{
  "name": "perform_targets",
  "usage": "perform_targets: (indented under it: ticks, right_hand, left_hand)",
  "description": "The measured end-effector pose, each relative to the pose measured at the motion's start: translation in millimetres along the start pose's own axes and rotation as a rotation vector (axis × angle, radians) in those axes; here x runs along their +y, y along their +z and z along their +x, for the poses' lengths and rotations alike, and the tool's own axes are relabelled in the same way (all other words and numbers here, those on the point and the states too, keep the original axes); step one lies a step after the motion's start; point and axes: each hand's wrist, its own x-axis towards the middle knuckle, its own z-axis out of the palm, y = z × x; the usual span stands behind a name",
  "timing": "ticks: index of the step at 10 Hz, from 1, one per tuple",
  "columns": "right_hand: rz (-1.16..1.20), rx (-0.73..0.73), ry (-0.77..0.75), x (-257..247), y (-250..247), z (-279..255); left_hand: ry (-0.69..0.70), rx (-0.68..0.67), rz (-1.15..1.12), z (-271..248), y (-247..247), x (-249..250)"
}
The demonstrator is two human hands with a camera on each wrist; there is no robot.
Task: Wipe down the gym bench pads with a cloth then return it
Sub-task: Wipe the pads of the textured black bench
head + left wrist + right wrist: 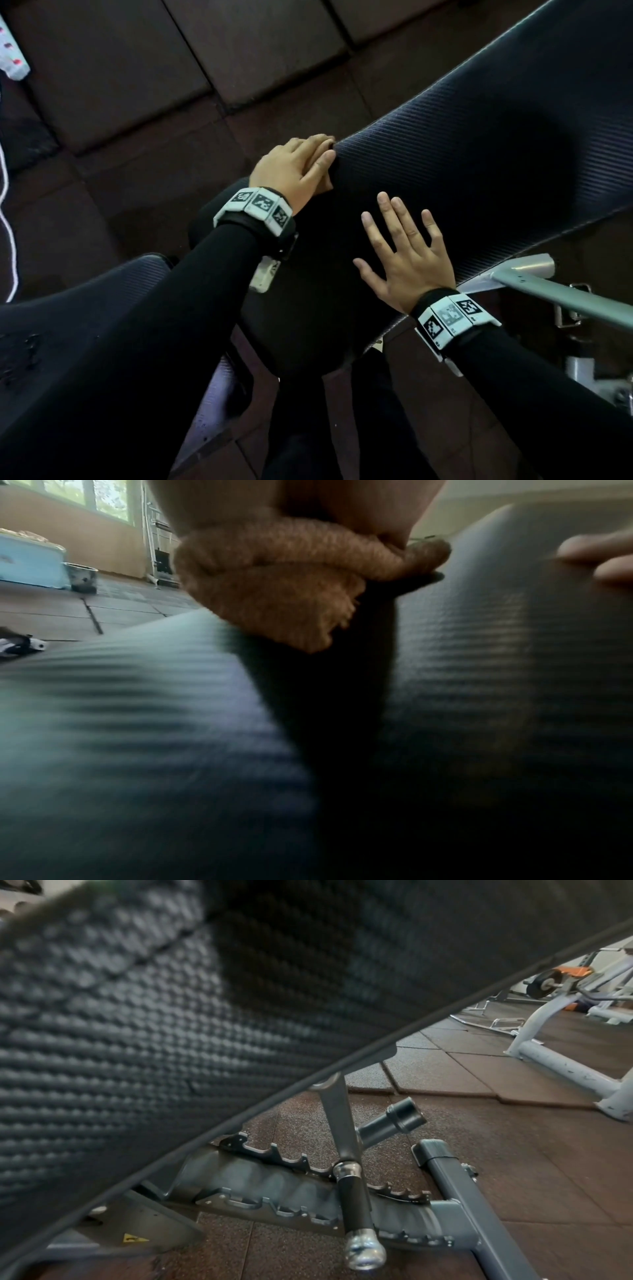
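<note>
Back pad [479, 144], black, ribbed: slanting above the rubber floor tiles [120, 68]. Right hand [407, 260]: lying flat on it, fingers spread. Left hand [294, 168]: gripping a bunched tan cloth [274, 588] against the pad's edge.

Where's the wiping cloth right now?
The orange-brown terry cloth is bunched under the left hand, pressed against the left edge of the black ribbed bench pad; only the left wrist view shows it.

Black ribbed bench pad [479, 144], tilted up on a grey metal frame [455, 1218], standing on brown rubber floor tiles [113, 61].
</note>
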Motion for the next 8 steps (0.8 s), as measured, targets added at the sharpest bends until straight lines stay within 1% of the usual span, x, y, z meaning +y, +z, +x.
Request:
perform_targets:
  ticks: [1, 2, 3, 4, 5, 6, 7, 8]
  right_hand:
    - [-0.006, 0.001, -0.004, 0.0, 0.3, -0.8]
    - [-0.003, 0.006, -0.004, -0.4, 1.2, -0.8]
    - [-0.012, 0.006, 0.0, -0.3, 1.7, 0.0]
    - [-0.017, 0.007, 0.002, 0.0, 2.2, -0.3]
    - [-0.016, 0.007, 0.001, 0.1, 2.6, -1.1]
    - [-0.013, 0.004, 0.001, -0.3, 2.9, -0.4]
    - [-0.01, 0.002, 0.002, -0.4, 2.7, -0.9]
    - [-0.017, 0.005, -0.003, -0.2, 3.4, -1.4]
  left_hand:
    - [-0.057, 0.024, 0.046, -17.1, -5.6, -39.7]
    - [-0.224, 0.06, 0.05, -38.1, -9.9, -79.4]
    - [-0.381, 0.061, 0.015, -45.5, -6.5, -91.4]
    - [-0.347, 0.075, 0.023, -34.7, -1.3, -75.9]
    - [-0.172, 0.077, 0.038, -20.5, 3.1, -46.1]
    - [-0.107, 0.071, -0.005, -14.7, 3.1, -30.3]
    - [-0.119, 0.084, -0.01, -23.7, 1.0, -38.5]
    - [-0.131, 0.127, -0.014, -35.2, -1.4, -57.4]
